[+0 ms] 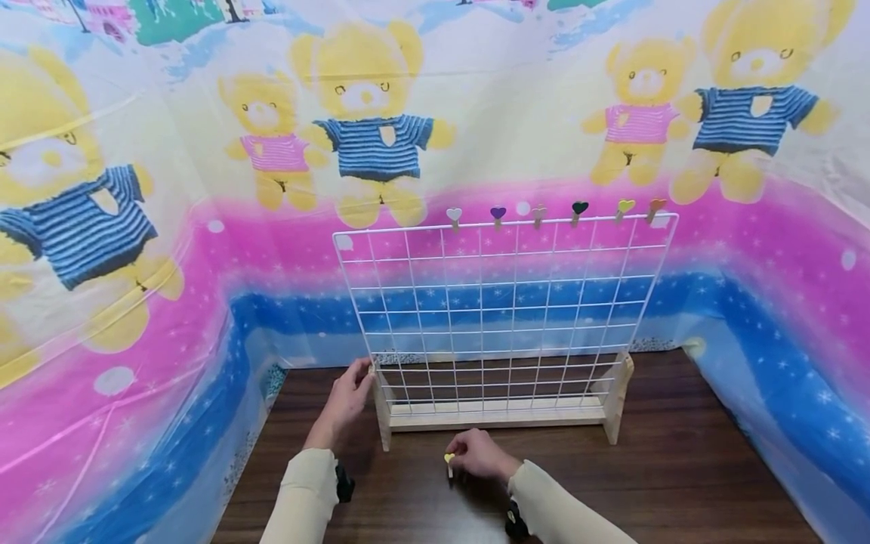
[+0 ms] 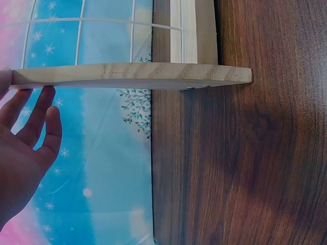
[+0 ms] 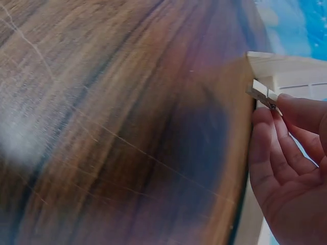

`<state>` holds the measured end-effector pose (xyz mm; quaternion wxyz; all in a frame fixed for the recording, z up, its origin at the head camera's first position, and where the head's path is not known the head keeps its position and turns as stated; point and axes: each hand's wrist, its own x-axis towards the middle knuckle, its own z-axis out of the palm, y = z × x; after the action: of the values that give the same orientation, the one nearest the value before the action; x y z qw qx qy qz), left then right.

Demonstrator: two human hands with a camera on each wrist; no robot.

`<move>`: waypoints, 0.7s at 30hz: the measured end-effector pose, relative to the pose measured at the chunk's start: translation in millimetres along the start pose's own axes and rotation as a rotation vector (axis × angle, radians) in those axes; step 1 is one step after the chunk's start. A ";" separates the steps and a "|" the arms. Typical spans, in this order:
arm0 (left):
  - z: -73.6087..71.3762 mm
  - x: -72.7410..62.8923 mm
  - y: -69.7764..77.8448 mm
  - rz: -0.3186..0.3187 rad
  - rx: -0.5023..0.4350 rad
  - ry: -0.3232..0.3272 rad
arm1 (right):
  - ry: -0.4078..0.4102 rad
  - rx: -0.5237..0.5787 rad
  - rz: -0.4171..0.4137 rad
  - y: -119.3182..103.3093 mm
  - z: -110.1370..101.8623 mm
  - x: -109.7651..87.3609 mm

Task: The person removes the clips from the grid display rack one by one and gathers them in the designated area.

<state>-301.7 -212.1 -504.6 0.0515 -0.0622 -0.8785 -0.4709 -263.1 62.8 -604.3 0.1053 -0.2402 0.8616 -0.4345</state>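
Note:
A white wire grid rack (image 1: 408,230) stands upright in a pale wooden stand (image 1: 496,420). My left hand (image 1: 348,397) grips the upper end of the stand's left side board (image 2: 133,74), its thumb and fingers on opposite faces in the left wrist view. In front of the stand, low over the table, my right hand (image 1: 479,455) pinches a small wooden clothespin (image 3: 261,93) between thumb and fingers. The head view shows a yellow heart (image 1: 448,458) on top of this clothespin. The thumb and fingertips cover part of it in the right wrist view.
Several heart clothespins line the grid's top rail, among them a white one (image 1: 454,214), a purple one (image 1: 498,213) and a dark green one (image 1: 579,208). A dark wood table (image 1: 680,468) lies underneath. Bear-printed cloth (image 1: 516,128) hangs behind and along both sides.

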 end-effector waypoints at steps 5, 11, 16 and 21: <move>-0.5 -0.3 0.4 -0.001 -0.005 -0.008 | 0.005 -0.029 0.004 6.9 7.3 -0.6; -1.7 0.0 -1.2 -0.003 -0.008 -0.013 | 0.026 -0.032 -0.013 16.3 14.1 -1.6; -1.6 0.6 -2.4 -0.009 -0.020 -0.014 | 0.036 -0.068 -0.024 23.8 17.1 -0.8; -1.5 0.4 -2.0 -0.005 -0.023 -0.012 | 0.032 -0.109 -0.045 26.3 16.5 1.3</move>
<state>-302.3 -214.4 -505.4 0.0442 -0.0634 -0.8734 -0.4809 -266.3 64.0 -635.3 0.0685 -0.2581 0.8799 -0.3932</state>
